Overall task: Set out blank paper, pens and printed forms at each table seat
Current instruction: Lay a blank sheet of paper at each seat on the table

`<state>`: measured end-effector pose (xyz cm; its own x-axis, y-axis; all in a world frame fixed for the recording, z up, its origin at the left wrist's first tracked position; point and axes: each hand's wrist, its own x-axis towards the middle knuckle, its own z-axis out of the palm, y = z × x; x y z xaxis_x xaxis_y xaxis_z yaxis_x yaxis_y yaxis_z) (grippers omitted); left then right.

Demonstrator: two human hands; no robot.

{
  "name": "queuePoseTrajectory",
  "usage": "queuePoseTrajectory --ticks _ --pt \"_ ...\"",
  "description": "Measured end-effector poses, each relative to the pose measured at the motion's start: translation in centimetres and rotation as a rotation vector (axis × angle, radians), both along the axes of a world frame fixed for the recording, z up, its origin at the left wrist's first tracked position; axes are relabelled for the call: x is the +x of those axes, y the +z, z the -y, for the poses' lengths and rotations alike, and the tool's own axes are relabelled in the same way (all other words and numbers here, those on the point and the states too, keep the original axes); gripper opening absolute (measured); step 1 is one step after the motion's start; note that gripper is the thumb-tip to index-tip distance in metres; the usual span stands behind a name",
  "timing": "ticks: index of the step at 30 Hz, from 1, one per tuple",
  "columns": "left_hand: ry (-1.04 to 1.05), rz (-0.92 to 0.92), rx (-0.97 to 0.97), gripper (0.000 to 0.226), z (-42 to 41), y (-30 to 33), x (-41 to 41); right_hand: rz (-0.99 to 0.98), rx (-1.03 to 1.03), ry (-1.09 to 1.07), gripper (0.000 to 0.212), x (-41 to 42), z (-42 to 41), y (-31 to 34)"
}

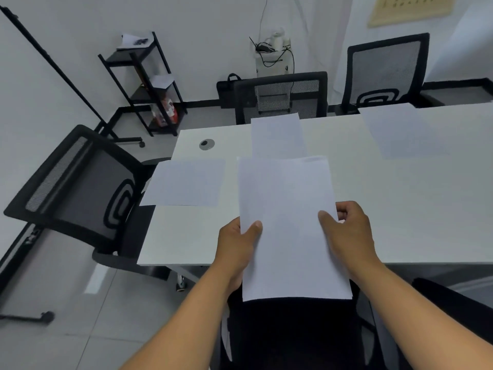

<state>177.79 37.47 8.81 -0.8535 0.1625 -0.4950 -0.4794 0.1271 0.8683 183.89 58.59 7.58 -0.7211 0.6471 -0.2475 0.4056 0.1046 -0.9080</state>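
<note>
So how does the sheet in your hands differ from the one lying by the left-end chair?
The held sheet is off the table, gripped by the left hand and right hand; the left-end sheet lies flat on the table, untouched. The held sheet runs lengthwise away from the camera, while the left-end sheet lies crosswise and overhangs the table's edge. Both look white and blank.

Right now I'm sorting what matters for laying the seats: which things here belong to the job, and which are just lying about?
Belongs to the job:
- paper held in left hand and right hand
- three sheets on the table: left, middle, right
- chairs

Lying about:
- shelf
- black bag
- wall poster
</note>
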Motion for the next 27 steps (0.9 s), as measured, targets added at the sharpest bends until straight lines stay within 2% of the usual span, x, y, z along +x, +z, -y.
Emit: queuePoseTrajectory --ticks 9,18,24,27 --pt "0.034 0.076 0.005 0.02 -1.1 -5.1 -0.6 0.052 0.004 -0.045 0.025 -0.7 -1.3 -6.1" --pt "0.05 0.087 -0.025 0.028 -1.3 -7.8 -1.5 0.107 0.034 0.019 0.016 -1.7 -2.3 -8.4" --pt "0.041 0.089 -0.047 0.029 -0.7 -8.9 -1.9 0.108 -0.001 0.043 0.042 -2.0 -2.6 -9.7" --pt "0.044 0.099 -0.035 0.03 -0.4 -9.2 -2.2 0.099 0.026 0.062 0.045 -2.3 -2.7 -10.1"
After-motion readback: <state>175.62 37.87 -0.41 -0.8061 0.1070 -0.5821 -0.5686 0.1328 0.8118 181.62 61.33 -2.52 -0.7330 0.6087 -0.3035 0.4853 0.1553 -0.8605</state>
